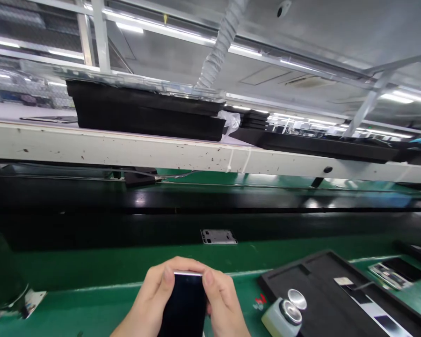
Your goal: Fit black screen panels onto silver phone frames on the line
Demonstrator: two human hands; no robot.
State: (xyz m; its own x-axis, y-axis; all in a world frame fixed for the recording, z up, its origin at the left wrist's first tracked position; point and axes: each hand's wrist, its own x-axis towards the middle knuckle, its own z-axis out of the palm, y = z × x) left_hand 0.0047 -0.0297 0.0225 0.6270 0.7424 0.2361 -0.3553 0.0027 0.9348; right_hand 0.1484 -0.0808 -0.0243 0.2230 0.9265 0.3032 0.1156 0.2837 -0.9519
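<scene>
Head view: black smartphone (183,304) between left-hand fingers (167,276) and right-hand fingers (207,279).

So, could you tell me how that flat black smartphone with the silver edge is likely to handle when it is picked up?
It is probably stiff: the flat black smartphone looks unbent between the left hand and right hand. Its glossy face looks rather slippery, and if that face is glass, it could be fragile.

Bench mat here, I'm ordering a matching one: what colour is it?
The bench mat is green, shown best in the head view.
</scene>
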